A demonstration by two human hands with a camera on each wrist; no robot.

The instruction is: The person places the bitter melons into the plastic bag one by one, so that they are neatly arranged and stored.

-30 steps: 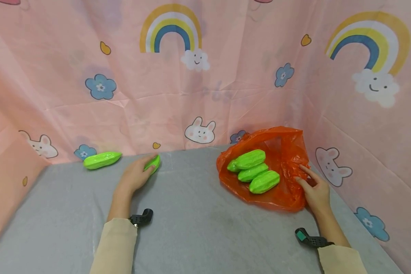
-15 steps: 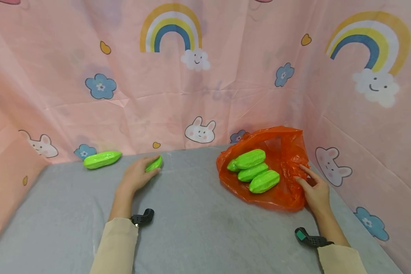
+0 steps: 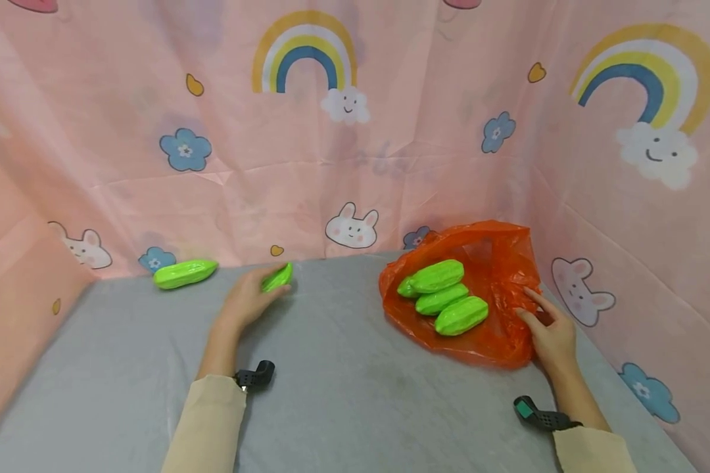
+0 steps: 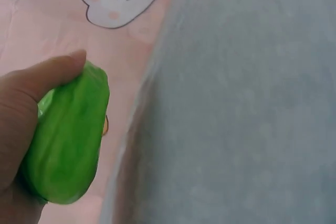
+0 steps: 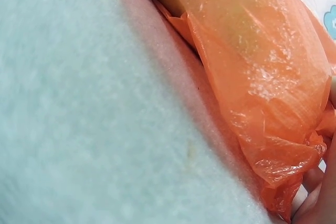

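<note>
A: Head view first. How far along are we?

B: I see three green gourds lying inside the orange plastic bag, which sits open near the far right corner of the gray table. I count those as done. The topmost has a knob at its left end that could belong to another one beneath; I can't tell.

A: And what remains?

B: Two, as I judge it. The left hand has thumb and fingers curled round the held gourd, near the table's back edge. The loose gourd lies along that same edge, closer to the far left corner, with no hand on it.

A: The right hand?

B: Its thumb and fingertips pinch the bag's right side, close to the table's right edge.

A: Now the left wrist view.

B: I see the thumb over the held gourd's upper end, a grasp I'd call secure, with the pink curtain behind. I can't tell whether the gourd's underside touches the table. The head view has it well apart from the bag, so I call that one grasped, not bagged.

A: Right wrist?

B: I get only part of the fingers, at the border, against bunched plastic. A blurred yellowish patch shows through the bag. I'd put the job just past halfway.
</note>
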